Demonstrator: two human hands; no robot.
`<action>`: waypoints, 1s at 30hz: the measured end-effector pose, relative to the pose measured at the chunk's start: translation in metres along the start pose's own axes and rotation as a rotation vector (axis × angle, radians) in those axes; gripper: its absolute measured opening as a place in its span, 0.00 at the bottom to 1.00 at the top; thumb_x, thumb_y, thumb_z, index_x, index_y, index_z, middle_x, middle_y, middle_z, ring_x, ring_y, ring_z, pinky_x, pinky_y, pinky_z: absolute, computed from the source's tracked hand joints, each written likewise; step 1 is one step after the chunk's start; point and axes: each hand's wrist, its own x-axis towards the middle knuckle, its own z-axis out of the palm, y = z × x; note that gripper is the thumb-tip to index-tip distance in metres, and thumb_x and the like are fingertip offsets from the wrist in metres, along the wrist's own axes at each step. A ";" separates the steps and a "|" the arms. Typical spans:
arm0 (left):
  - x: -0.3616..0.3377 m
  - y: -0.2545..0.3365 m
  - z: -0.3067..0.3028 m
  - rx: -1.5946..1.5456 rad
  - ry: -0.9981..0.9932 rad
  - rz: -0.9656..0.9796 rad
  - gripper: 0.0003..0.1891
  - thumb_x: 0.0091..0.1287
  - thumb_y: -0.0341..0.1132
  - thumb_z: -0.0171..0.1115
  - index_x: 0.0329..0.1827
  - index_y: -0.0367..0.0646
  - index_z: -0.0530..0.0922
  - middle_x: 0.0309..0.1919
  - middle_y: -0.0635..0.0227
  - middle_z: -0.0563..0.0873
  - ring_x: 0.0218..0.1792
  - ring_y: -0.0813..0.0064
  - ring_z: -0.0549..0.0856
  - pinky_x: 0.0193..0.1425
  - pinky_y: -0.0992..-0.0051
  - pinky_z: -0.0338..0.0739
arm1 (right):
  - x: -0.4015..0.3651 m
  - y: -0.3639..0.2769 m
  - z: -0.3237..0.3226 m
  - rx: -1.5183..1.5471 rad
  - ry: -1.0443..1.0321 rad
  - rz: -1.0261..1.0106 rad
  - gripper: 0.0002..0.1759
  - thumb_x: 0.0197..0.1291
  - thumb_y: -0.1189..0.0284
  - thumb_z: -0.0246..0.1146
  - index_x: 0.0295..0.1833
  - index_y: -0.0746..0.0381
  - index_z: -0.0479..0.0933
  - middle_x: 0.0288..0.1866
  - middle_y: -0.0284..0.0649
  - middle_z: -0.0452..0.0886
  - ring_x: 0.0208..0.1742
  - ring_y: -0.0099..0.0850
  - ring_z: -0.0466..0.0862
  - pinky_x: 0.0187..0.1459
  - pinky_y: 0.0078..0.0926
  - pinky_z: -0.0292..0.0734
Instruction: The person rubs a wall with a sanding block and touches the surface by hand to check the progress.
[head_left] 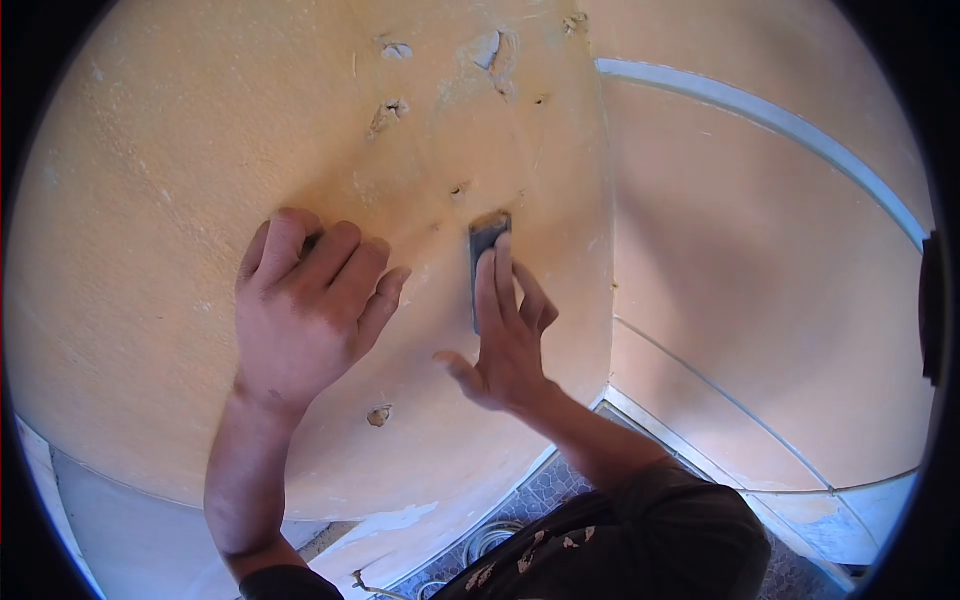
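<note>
My right hand (505, 335) presses a narrow dark scraper blade (484, 250) flat against an orange plastered wall (150, 200), fingers stretched along the blade. The blade's top edge sits at a chipped patch in the plaster. My left hand (305, 305) rests on the wall to the left with fingers curled; something dark shows between its fingers, too hidden to name.
Several chipped holes (385, 115) pit the wall above the hands, and one hole (378, 415) lies below. A wall corner (605, 200) runs down at the right, with a second wall beyond. A pale skirting (380, 525) and patterned floor tiles (545, 490) lie below.
</note>
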 end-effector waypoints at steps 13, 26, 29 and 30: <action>-0.001 0.002 -0.003 -0.042 -0.034 0.000 0.11 0.56 0.39 0.80 0.38 0.47 0.87 0.32 0.73 0.84 0.39 0.65 0.76 0.44 0.65 0.76 | 0.025 0.006 -0.007 -0.011 0.057 0.012 0.57 0.71 0.36 0.56 0.82 0.78 0.58 0.87 0.67 0.56 0.75 0.57 0.65 0.75 0.54 0.51; 0.000 0.001 -0.002 -0.040 -0.025 -0.009 0.11 0.55 0.37 0.79 0.38 0.46 0.88 0.32 0.73 0.84 0.41 0.64 0.77 0.44 0.65 0.77 | 0.045 0.015 -0.005 0.018 0.127 -0.035 0.54 0.73 0.36 0.54 0.81 0.77 0.61 0.86 0.64 0.59 0.75 0.55 0.65 0.70 0.51 0.54; 0.004 0.001 -0.003 -0.035 -0.046 -0.014 0.11 0.56 0.38 0.80 0.39 0.46 0.88 0.32 0.73 0.84 0.41 0.63 0.77 0.44 0.65 0.77 | 0.111 0.015 -0.022 0.059 0.240 -0.093 0.55 0.74 0.34 0.50 0.81 0.75 0.62 0.87 0.61 0.60 0.74 0.53 0.66 0.69 0.51 0.54; 0.003 0.002 -0.003 -0.023 -0.060 -0.027 0.11 0.57 0.38 0.80 0.39 0.46 0.88 0.32 0.72 0.84 0.42 0.63 0.77 0.45 0.65 0.77 | 0.114 0.012 -0.025 0.054 0.233 -0.096 0.54 0.73 0.34 0.50 0.81 0.75 0.62 0.87 0.60 0.60 0.73 0.53 0.66 0.69 0.51 0.54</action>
